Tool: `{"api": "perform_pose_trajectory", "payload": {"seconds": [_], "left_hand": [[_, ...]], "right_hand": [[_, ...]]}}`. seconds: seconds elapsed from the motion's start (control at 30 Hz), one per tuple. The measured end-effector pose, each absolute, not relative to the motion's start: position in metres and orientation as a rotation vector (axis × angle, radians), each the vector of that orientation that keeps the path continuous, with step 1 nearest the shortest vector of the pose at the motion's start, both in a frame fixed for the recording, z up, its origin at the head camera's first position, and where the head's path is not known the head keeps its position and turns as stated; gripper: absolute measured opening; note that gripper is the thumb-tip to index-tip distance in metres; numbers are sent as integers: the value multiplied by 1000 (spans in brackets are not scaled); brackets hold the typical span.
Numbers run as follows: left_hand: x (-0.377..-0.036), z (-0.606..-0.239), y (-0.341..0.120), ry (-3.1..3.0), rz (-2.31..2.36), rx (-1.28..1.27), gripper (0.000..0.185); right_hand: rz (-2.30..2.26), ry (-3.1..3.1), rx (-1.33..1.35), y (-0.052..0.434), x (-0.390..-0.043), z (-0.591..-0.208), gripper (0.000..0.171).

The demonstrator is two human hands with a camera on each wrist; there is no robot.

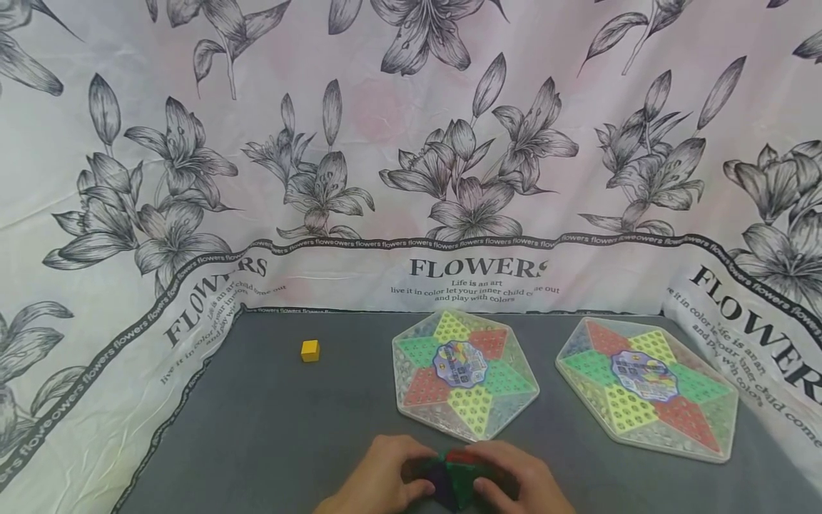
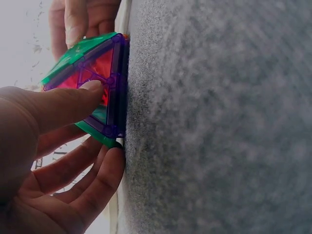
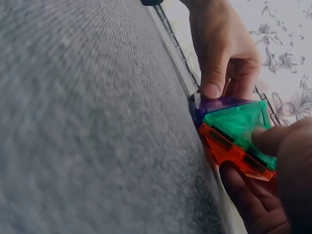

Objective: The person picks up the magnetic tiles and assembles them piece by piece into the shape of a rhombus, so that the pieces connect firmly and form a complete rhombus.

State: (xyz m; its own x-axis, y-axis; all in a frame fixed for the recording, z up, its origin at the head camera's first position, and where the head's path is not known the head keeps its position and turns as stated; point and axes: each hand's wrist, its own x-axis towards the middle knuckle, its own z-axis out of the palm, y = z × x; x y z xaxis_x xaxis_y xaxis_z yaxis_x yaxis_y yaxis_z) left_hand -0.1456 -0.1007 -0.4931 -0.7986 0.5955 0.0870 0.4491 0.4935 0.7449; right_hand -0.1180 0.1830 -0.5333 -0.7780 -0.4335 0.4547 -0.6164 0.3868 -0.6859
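A small pyramid-like block of see-through magnetic tiles (image 1: 459,484) stands on the grey tabletop at the bottom middle of the head view, between both hands. My left hand (image 1: 385,475) holds its left side. In the left wrist view the thumb lies on a purple-framed triangular tile (image 2: 117,80), with the fingers around the green side (image 2: 73,56). On the other side my right hand (image 1: 523,478) grips the block. The right wrist view has that thumb on a green tile (image 3: 229,118) and fingers by an orange-red tile (image 3: 226,152). The block's far side is hidden.
A yellow cube (image 1: 310,350) sits at the back left of the grey table (image 1: 270,421). Two hexagonal star-patterned game boards (image 1: 472,408) (image 1: 687,421) lie behind and to the right of the hands. A flower-printed cloth (image 1: 347,278) hangs around the back and sides.
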Motion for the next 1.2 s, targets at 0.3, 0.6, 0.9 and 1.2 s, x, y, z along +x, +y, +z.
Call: {"api": "perform_pose_trajectory", "payload": {"seconds": [0.3,0.6,0.9,1.2], "left_hand": [[-161,-535,-108,2560,1212,1089,29],[-148,-496,-102,2552,1174,974,29],[-147,-492,-102,2568,1147,946,30],[-146,-492,-101,2559,1163,915,30]], "right_hand": [[1466,-2470,838,179,-113,-530,39],[1701,-2582,584,174,-110,-527,35],[1864,-2562,458,167,-109,-522,35],[1870,-2556,411,164,-107,-521,37]]}}
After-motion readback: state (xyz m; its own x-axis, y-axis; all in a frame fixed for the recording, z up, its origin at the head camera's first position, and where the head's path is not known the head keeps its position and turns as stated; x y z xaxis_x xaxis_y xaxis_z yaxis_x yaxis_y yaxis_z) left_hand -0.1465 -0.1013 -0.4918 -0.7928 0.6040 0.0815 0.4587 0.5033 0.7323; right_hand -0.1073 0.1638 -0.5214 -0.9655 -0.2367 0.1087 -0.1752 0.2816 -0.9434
